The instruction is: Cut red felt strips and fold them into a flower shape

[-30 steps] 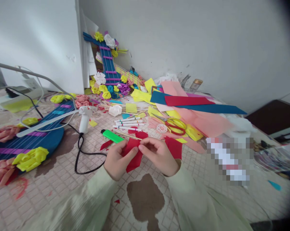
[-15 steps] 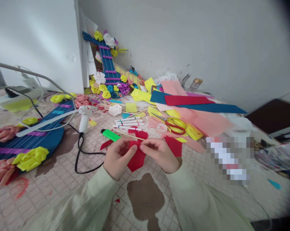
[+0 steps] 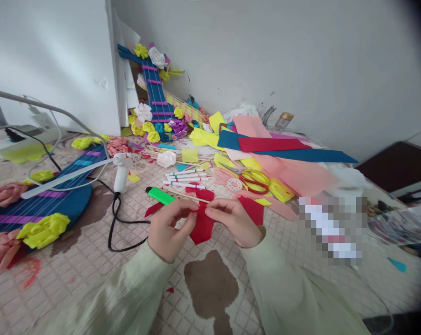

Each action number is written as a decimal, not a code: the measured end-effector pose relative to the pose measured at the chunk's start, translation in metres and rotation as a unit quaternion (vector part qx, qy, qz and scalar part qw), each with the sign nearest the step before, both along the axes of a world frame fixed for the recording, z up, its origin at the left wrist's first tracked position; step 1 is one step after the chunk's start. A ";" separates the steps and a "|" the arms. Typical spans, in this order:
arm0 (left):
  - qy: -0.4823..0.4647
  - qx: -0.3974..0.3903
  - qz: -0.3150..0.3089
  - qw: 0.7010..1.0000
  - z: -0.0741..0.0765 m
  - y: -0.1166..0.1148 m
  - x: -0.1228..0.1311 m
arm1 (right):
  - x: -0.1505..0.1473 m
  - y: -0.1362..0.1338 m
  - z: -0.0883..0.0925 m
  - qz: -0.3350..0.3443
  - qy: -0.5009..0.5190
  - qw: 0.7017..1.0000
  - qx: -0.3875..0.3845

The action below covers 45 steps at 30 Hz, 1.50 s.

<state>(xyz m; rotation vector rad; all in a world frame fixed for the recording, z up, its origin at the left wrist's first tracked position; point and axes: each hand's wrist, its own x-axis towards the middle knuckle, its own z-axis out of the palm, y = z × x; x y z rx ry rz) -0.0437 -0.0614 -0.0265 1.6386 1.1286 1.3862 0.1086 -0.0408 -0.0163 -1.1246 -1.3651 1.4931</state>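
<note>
A piece of red crepe paper (image 3: 201, 228) hangs between my two hands, its lower end pointed. My left hand (image 3: 172, 228) pinches its upper left edge between thumb and fingers. On the other side, my right hand (image 3: 234, 220) holds the upper right edge in a pinch. Just beyond the fingertips lie a thin wooden stick (image 3: 186, 195) and a rounded red scrap (image 3: 206, 195). A green glue stick or marker (image 3: 161, 196) rests behind my left hand. More red paper (image 3: 253, 210) lies beside my right wrist.
A white glue gun (image 3: 121, 173) with a black cable stands left. Red-handled scissors (image 3: 254, 181), white pens (image 3: 186, 177) and a tape roll (image 3: 234, 184) lie behind the hands. Blue paper guitars (image 3: 65, 197) with crepe flowers are at left and back. Coloured paper strips (image 3: 301, 155) spread back right.
My left fingers have shifted on the red paper's upper left edge, and the paper has risen and turned slightly. Both hands still pinch it.
</note>
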 end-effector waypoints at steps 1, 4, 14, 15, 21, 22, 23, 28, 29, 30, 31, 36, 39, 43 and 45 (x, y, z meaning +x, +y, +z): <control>0.007 0.001 -0.003 1.000 0.000 0.000 -0.001 | 0.000 0.000 0.000 0.002 0.002 1.000 -0.001; 0.015 0.000 -0.007 1.000 0.001 -0.001 -0.001 | 0.000 0.000 0.000 0.004 0.001 1.000 0.001; -0.087 -0.109 -0.002 0.990 0.002 0.003 0.003 | -0.001 -0.002 0.005 0.002 -0.010 1.000 0.014; -0.090 -0.114 -0.007 0.989 0.002 0.004 0.003 | -0.001 -0.002 0.005 0.001 -0.018 1.000 0.019; -0.104 -0.149 -0.025 0.983 0.003 0.004 0.002 | -0.001 -0.001 0.004 -0.004 -0.050 0.997 0.054; -0.104 -0.153 -0.029 0.982 0.004 0.005 0.003 | -0.002 -0.001 0.004 -0.002 -0.050 0.997 0.057; -0.103 -0.157 -0.033 0.982 0.004 0.005 0.003 | -0.002 -0.001 0.003 0.001 -0.049 0.997 0.058; -0.089 -0.160 -0.047 0.982 0.003 0.005 0.004 | -0.001 -0.001 0.001 0.016 -0.059 0.996 0.069; -0.086 -0.159 -0.052 0.982 0.003 0.005 0.004 | -0.001 -0.001 0.000 0.016 -0.062 0.995 0.072; -0.084 -0.160 -0.056 0.982 0.003 0.005 0.004 | -0.001 -0.001 0.000 0.015 -0.066 0.995 0.074; -0.082 -0.162 -0.059 0.982 0.002 0.005 0.004 | -0.001 -0.001 0.000 0.014 -0.069 0.995 0.077; -0.082 -0.167 -0.061 0.981 0.003 0.005 0.003 | -0.001 0.000 0.001 0.011 -0.075 0.994 0.085; -0.085 -0.167 -0.056 0.981 0.003 0.006 0.003 | -0.001 0.001 0.001 -0.001 -0.071 0.994 0.083; -0.084 -0.164 -0.052 0.981 0.001 0.007 0.002 | 0.000 0.001 0.000 0.001 -0.068 0.995 0.077; -0.083 -0.157 -0.056 0.983 0.001 0.006 0.002 | 0.000 0.000 0.000 0.014 -0.072 0.995 0.074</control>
